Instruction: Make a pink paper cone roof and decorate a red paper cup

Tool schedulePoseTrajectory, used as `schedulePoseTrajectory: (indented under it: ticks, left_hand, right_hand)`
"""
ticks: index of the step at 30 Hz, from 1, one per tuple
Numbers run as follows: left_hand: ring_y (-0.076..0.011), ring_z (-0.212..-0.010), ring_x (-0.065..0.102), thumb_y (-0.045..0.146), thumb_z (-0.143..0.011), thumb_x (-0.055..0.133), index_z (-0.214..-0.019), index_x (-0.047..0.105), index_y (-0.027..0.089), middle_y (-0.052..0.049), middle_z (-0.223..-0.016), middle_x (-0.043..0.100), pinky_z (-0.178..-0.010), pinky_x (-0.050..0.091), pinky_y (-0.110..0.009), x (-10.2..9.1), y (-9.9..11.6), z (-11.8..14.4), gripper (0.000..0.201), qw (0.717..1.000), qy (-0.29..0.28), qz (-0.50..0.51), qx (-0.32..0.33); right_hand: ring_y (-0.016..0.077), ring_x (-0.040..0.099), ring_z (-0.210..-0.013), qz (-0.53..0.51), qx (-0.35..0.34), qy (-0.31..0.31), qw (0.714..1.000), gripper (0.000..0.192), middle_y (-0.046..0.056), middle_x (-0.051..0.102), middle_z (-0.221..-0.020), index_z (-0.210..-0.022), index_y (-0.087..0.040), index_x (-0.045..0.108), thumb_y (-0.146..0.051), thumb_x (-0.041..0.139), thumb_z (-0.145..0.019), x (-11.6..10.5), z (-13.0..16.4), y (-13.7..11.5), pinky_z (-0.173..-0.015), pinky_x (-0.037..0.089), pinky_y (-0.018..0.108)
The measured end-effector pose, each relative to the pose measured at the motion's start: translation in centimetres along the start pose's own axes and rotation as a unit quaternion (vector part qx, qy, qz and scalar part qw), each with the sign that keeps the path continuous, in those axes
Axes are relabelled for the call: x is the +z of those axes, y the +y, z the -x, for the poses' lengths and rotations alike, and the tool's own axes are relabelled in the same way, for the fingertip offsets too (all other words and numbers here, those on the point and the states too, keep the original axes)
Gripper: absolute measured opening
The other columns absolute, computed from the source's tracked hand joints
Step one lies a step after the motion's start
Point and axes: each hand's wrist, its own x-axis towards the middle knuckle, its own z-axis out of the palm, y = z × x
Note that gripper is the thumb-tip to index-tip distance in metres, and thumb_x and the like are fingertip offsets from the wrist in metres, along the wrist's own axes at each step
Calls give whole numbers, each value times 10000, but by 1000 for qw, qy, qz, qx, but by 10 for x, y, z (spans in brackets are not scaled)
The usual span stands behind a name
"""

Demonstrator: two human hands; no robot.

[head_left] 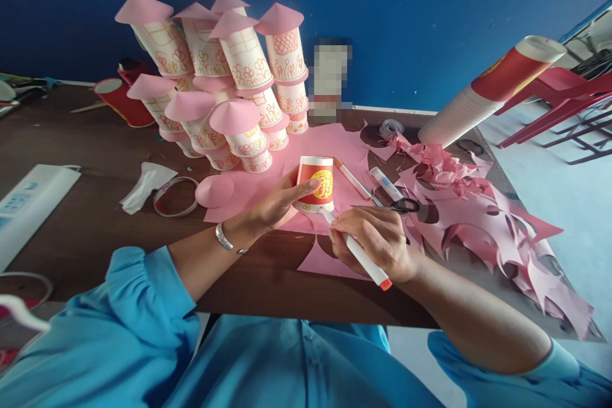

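Observation:
My left hand point(282, 199) is closed around a red and white paper cup point(308, 172) with a yellow emblem, its thumb across the front. The cup is held bottom-up, its wider rim toward me. In my right hand point(375, 239) is a white marker point(362, 257) with an orange end, gripped like a pen. Its tip is at the white band along the cup's rim; whether it touches cannot be made out. Beyond the cup, another white marker point(354, 180) with an orange cap lies on pink paper point(258, 197), near a glue stick point(386, 185) and scissors point(404, 205).
Decorated cup towers point(248, 60) with pink cone roofs stand at the back left. A tall stack of cups point(463, 111) leans at the right, behind pink paper scraps point(468, 217). A tape roll point(175, 196) and crumpled white paper point(147, 185) lie on the left.

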Motion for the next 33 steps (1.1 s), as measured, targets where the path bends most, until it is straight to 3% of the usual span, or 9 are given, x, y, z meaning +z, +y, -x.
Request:
schedulePoseTrajectory:
  ticks: [11,22,33]
  left_hand:
    - [-362,-1302,724,498,-1000,781,-1348,684,227,-110,-1293,788,-1001,617,-443,0,1,1,452,1000,-9,-1,7]
    - [-369,-1371,701,453,-1034,747,-1394,700,241,-102,-1334,790,-1124,596,-511,-4,-2,2,420,1000,-8,2,13]
    - [-351,-1315,733,465,-1031,755,-1541,618,265,-100,-1318,791,-1084,621,-477,-6,-5,0,565,1000,-13,-3,19]
  right_hand:
    - [141,717,-579,4,-1,-5,1000,223,-47,704,-699,-1026,-236,560,-48,666,-971,-2,-1,-1,-549,552,262]
    - [156,720,-588,3,-6,-2,1000,227,-48,710,-704,-1036,-232,584,-47,677,-944,0,0,-1,-566,585,279]
    - [141,687,-558,5,-12,4,1000,202,-53,702,-689,-1014,-237,570,-69,672,-964,0,0,-3,-534,569,278]
